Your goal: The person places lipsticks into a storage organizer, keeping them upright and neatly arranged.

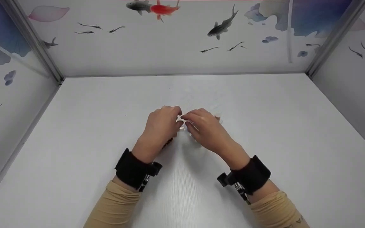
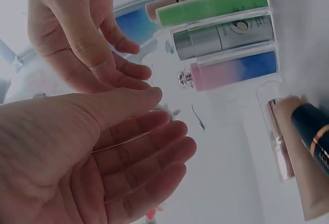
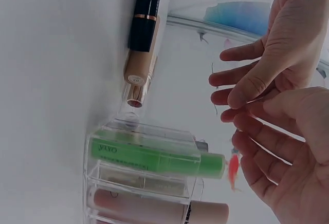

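Observation:
My left hand [image 1: 162,126] and right hand [image 1: 209,129] meet over the middle of the table, fingers loosely bent and fingertips close together. In both wrist views I see nothing held between them. Beside them stands a clear cosmetics organizer [image 3: 193,144], mostly hidden by my hands in the head view. It holds a green tube [image 2: 216,5], a silver-grey tube [image 2: 226,38], a pink-and-blue tube [image 2: 234,71] with a beaded end, and a pale pink tube [image 3: 139,206]. Near it are a beige tube [image 2: 303,183], a dark-capped tube [image 3: 146,21] and a slim clear-cased tube [image 2: 275,126].
The white tabletop [image 1: 90,126] is enclosed by a back panel [image 1: 182,50] and side panels printed with fish and leaves. Metal posts [image 1: 337,38] stand at the back corners. Black straps with small cameras [image 1: 135,167] sit on both wrists.

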`<state>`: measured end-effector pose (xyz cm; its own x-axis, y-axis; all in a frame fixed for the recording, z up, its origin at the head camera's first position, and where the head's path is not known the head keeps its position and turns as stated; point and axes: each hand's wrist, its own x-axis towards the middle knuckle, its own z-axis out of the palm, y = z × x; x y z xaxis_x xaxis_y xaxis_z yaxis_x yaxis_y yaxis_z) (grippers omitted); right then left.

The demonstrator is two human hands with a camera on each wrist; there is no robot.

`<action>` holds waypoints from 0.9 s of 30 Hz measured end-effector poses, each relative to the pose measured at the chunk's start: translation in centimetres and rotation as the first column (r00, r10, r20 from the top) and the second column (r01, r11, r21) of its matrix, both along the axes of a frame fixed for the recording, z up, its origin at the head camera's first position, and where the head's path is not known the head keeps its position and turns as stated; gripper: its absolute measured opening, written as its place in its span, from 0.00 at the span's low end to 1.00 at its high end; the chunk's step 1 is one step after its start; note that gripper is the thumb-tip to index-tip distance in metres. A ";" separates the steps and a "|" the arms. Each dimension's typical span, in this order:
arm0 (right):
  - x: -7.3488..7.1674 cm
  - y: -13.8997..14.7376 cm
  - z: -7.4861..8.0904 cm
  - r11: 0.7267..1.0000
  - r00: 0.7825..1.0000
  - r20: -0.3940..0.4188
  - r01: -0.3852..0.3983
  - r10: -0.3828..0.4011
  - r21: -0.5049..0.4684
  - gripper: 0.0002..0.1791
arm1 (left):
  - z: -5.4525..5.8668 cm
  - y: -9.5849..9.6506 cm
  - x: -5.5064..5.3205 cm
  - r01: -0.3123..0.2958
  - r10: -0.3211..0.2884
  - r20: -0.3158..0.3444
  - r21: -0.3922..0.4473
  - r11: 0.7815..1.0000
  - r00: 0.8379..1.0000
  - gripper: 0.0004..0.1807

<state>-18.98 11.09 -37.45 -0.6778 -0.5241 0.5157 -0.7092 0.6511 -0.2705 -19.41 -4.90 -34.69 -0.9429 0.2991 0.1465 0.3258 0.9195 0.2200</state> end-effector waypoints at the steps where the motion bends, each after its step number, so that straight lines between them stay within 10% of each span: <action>1: 0.1 -0.2 -0.1 1.000 1.000 0.009 -0.004 0.004 0.006 0.09 | 0.0 -0.3 0.2 -0.008 0.008 0.026 -0.011 1.000 1.000 0.14; 12: 0.5 -2.0 -1.8 0.979 0.973 0.190 -0.156 0.130 0.130 0.13 | -0.8 -3.8 1.9 -0.022 0.083 0.275 -0.218 0.976 0.958 0.18; 27: -0.6 -3.9 -2.9 0.957 0.960 0.257 -0.175 0.113 0.232 0.25 | -2.2 -3.8 1.2 0.029 0.045 0.316 -0.227 0.973 0.948 0.17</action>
